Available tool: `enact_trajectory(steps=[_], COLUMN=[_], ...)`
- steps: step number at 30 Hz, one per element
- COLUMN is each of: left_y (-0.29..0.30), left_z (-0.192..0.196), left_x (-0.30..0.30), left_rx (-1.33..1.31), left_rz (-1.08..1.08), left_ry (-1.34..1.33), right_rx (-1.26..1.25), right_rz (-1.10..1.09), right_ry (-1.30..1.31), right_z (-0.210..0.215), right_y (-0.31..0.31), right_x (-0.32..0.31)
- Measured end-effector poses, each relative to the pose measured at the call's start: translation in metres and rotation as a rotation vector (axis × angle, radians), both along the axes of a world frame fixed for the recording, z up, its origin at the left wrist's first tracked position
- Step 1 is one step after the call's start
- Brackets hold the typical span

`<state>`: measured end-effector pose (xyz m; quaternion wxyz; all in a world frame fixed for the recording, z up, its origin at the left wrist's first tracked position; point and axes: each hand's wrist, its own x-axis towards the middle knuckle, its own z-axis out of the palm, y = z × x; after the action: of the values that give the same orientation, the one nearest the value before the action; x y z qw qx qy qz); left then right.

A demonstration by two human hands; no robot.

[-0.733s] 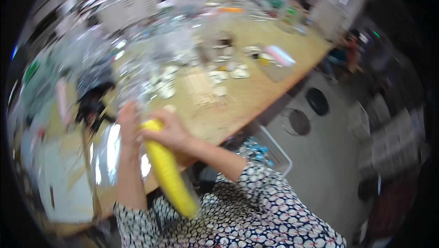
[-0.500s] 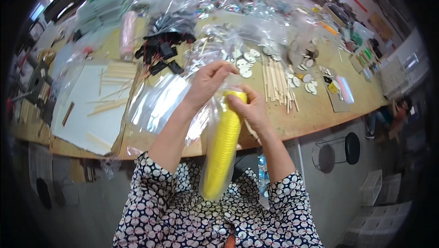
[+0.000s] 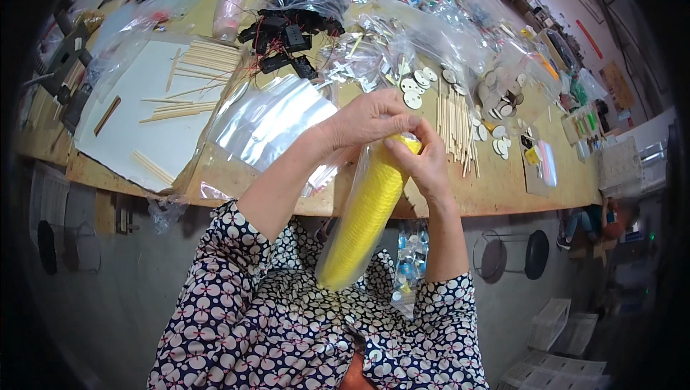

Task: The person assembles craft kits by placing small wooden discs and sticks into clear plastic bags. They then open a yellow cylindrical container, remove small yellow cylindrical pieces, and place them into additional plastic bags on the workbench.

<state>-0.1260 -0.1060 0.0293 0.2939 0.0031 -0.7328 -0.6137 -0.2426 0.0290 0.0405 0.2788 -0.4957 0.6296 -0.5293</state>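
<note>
A long yellow ridged stack (image 3: 368, 214) sits inside a clear plastic bag (image 3: 338, 235) and slants down toward my lap. My right hand (image 3: 430, 163) is closed around its upper end, thumb on the yellow. My left hand (image 3: 370, 118) meets it there, fingers pinched at the mouth of the bag. The fingertips of both hands touch, so the very edge of the bag is hidden. What the stacked yellow pieces are cannot be made out. Beyond my left forearm lie flat clear plastic bags (image 3: 269, 120) on the table.
Wooden sticks (image 3: 453, 127) and white discs (image 3: 412, 93) lie beyond my hands. Black battery boxes with red wires (image 3: 287, 38) are piled at the back. A white board (image 3: 133, 131) with more sticks lies left. A stool (image 3: 537, 255) stands at the right.
My left hand has moved right and down to meet my right hand at the top of the bag. The yellow stack has shifted slightly up and right. The view has shifted too.
</note>
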Motion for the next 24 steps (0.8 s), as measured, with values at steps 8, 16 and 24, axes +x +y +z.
enact_trajectory(steps=[8,16,24], left_y=[0.005,0.021,0.046], left_z=[-0.015,-0.022,-0.041], left_x=[0.021,0.063,0.066], left_rx=[0.18,0.637,1.174], left_rz=[0.034,-0.013,0.047], left_ry=[0.087,-0.006,0.327], right_rx=[0.061,0.111,0.08], right_rz=[0.048,0.227,0.288], right_ry=[-0.347,-0.56,-0.546], right_z=[0.005,-0.02,-0.031], right_y=[-0.004,0.0,0.007], right_x=[0.034,0.046,0.057])
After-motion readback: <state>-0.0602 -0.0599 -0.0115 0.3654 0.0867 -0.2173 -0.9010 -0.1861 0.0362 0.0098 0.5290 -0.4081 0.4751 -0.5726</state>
